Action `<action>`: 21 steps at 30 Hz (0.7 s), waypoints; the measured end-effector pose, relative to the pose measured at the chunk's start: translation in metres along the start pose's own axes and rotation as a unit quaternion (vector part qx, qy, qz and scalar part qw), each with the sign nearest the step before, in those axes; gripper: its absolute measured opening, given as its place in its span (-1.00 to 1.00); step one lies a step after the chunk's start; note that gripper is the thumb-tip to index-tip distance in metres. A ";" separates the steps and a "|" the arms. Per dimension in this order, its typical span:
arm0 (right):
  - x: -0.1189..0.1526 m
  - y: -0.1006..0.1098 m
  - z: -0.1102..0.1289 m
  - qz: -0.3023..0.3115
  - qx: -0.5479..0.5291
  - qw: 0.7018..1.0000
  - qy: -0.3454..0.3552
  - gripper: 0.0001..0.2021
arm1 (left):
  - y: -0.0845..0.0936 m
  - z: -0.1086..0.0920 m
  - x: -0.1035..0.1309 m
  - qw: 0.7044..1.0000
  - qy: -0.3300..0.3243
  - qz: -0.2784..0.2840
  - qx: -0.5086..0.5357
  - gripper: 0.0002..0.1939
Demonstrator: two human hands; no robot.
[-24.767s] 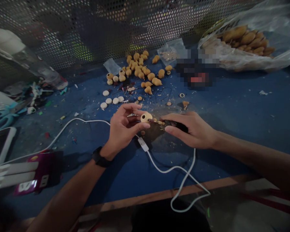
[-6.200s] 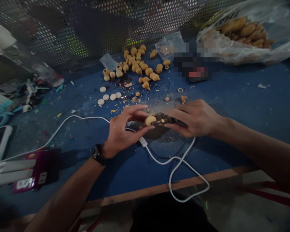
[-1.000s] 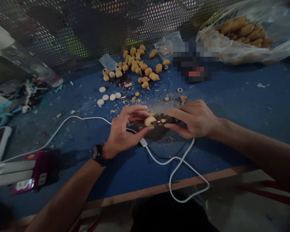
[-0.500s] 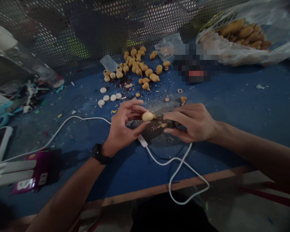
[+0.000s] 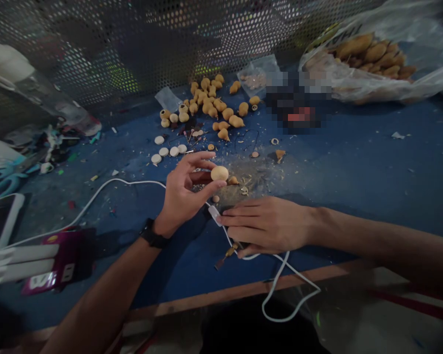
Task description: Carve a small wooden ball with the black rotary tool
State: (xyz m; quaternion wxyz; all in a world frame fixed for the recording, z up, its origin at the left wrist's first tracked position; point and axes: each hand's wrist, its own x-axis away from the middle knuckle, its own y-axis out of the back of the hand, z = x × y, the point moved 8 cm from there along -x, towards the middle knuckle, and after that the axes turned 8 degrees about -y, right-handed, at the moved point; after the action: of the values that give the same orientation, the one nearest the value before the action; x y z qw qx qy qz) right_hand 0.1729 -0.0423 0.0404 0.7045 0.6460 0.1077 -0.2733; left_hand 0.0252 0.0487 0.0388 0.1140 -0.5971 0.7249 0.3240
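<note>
My left hand (image 5: 190,184) pinches a small pale gourd (image 5: 219,173) between thumb and fingers, its rounded end facing up and right. Just right of it, a cut-off gourd tip (image 5: 234,180) lies among shavings on the blue tabletop. My right hand (image 5: 269,223), palm down, is closed round a small rotary tool; its body is hidden under the hand. The tool's brass chuck (image 5: 232,249) sticks out below the fingers, with a bit pointing to the lower left. My right fingertips touch the white inline switch (image 5: 214,215) on the cord.
A heap of small gourds (image 5: 208,101) lies behind my hands. White discs (image 5: 174,151) are to the left. A clear bag of gourds (image 5: 376,54) sits back right. Scissors (image 5: 7,172), a phone (image 5: 2,221) and a purple packet (image 5: 55,265) lie left. A white cord (image 5: 291,314) loops over the table edge.
My right hand has moved down and left with the rotary tool, from beside the gourd to the cord switch. The gourd's tip now lies apart on the table. My left hand shifted slightly left.
</note>
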 end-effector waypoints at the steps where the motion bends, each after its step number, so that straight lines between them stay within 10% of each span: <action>1: 0.000 0.000 0.000 -0.001 0.001 1.000 0.001 -0.58 | 0.000 -0.001 0.000 1.000 -0.004 0.002 -0.004 -0.45; 21: -0.006 -0.004 -0.007 0.019 -0.032 0.998 -0.049 -0.56 | -0.002 0.010 0.005 0.994 0.058 0.002 0.094 -0.62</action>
State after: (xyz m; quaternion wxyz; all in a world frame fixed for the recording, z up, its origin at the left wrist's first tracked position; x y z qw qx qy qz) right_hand 0.1668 -0.0345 0.0393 0.7344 0.6108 0.0699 -0.2876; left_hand 0.0238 0.0506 0.0279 0.1272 -0.6002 0.7585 0.2197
